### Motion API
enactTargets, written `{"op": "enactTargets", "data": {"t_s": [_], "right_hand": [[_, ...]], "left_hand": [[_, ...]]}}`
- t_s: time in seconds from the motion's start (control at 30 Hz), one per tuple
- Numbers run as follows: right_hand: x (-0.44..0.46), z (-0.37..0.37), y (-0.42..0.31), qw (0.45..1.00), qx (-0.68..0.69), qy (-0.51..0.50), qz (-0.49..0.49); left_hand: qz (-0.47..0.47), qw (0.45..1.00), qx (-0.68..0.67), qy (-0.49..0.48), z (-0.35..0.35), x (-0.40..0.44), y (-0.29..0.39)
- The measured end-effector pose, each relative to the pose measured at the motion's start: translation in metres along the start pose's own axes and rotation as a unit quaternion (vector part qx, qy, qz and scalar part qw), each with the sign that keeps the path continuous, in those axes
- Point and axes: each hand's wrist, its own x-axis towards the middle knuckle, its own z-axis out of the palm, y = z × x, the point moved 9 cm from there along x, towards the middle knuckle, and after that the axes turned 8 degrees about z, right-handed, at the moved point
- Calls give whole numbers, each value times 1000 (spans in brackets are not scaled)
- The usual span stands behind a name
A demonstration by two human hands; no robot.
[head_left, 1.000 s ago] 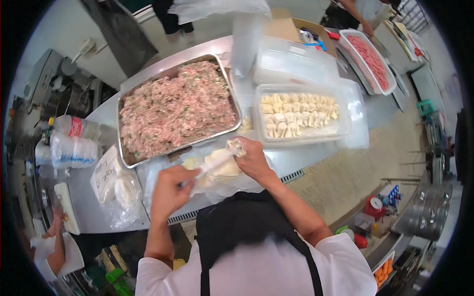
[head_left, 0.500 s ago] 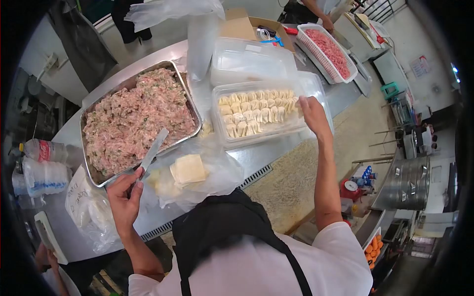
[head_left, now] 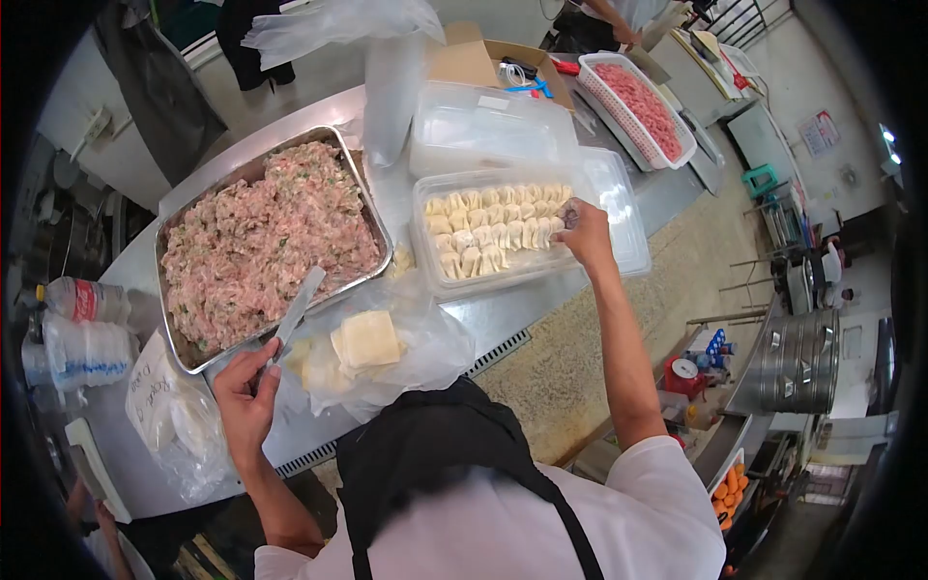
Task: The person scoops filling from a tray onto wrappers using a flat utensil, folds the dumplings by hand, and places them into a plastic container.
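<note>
My left hand (head_left: 246, 391) grips a flat metal spatula (head_left: 302, 304), its blade tip over the near edge of the steel tray of minced filling (head_left: 271, 237). Close by, square dough wrappers (head_left: 366, 343) lie stacked on a plastic bag. My right hand (head_left: 587, 235) is inside the right end of a clear plastic container (head_left: 425, 232), fingers pinched around a pale dumpling mostly hidden by them. Folded dumplings (head_left: 493, 227) stand in rows to the left of those fingers.
Behind the dumplings sits another clear container (head_left: 493, 130); a clear lid (head_left: 619, 213) lies to the right. A white basket of pink mince (head_left: 638, 106) stands farther back. Bottles (head_left: 87, 300) and a plastic bag (head_left: 179, 420) occupy the left side. Other people's hands are at the table's edges.
My right hand has moved left and slightly down, from the container's right rim to the ends of the dumpling rows. My left hand and the spatula have barely shifted.
</note>
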Motion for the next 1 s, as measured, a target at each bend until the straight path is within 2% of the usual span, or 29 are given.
{"op": "enactTargets", "data": {"t_s": [0.1, 0.17, 0.2, 0.27, 0.33, 0.43, 0.5, 0.57, 0.63, 0.73, 0.77, 0.8, 0.83, 0.9, 0.93, 0.97, 1.0], "right_hand": [[-8, -10, -21, 996, -62, 24, -53], [-34, -33, -53, 984, -91, 129, -84], [-50, -36, -79, 985, -85, 118, -93], [-91, -32, -138, 981, 99, 79, -149], [-133, 31, -172, 947, 206, -105, -224], [-206, 140, -219, 873, 226, -228, -368], [-230, 188, -232, 876, 194, -243, -368], [-239, 234, -230, 897, 33, -257, -357], [-230, 236, -233, 896, 70, -230, -373], [-218, 239, -222, 897, 106, -290, -316], [-214, 234, -221, 896, 107, -290, -318], [-206, 230, -216, 894, 163, -319, -268], [-199, 226, -211, 887, 218, -347, -215], [-188, 210, -206, 885, 243, -335, -214], [-183, 201, -201, 873, 305, -339, -175], [-178, 194, -195, 856, 364, -341, -133], [-177, 185, -195, 856, 364, -343, -133]], "left_hand": [[15, 1000, 2, 0, 3, 1, 2], [5, 1000, 11, 4, 1, -1, 2], [-6, 1000, 22, 6, 0, -2, 2], [-36, 999, 36, 1, -1, -6, -7], [-53, 998, 24, 16, 5, -7, -12], [-60, 998, 20, 20, 12, -10, -19], [-63, 997, 37, 15, 11, -13, -17], [-71, 996, 41, 24, 5, -17, -14], [-75, 995, 38, 44, -4, -22, -24], [-32, 992, 112, 49, -21, -17, -24], [-21, 978, 205, 10, -21, -12, -23], [-10, 955, 296, -28, -20, -6, -20], [-12, 954, 297, -25, -22, 3, -14], [-27, 900, 422, -104, -10, 24, -10], [-29, 900, 422, -102, -5, 35, -14], [10, 891, 442, -103, 7, 48, -18], [49, 879, 462, -105, 20, 60, -22]]}}
